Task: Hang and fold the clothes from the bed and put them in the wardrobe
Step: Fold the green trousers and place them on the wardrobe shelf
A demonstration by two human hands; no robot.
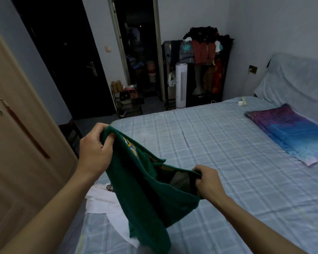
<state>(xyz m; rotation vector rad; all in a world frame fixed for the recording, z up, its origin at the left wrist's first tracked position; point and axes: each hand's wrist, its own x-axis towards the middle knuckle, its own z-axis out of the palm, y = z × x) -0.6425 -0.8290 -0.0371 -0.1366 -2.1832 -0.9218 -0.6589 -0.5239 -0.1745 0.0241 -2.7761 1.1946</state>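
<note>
Green garment hangs closest to me, its lower end drooping down toward the near edge of the bed, over the near left corner. It is held up in the air, stretched between two bare hands. The left hand is the higher and farther one; its fingers are curled tightly round the top edge of the cloth, with the thumb tucked under the fold. The right hand sits lower and to the right, fingers clenched on another edge, so the fabric sags open between them and shows a dark inside. A yellow and blue print peeks out just below the left hand.

Under the garment, a white garment with a small black print lies crumpled on the near left corner of the mattress. The pale blue checked sheet covers the rest of the bed. To the right lies a purple and blue pillow, and at the far edge a power strip.

On the left stands the beige wardrobe, its doors closed. Farther off are a dark door, a shoe rack, a white tower fan and a loaded clothes rack.
</note>
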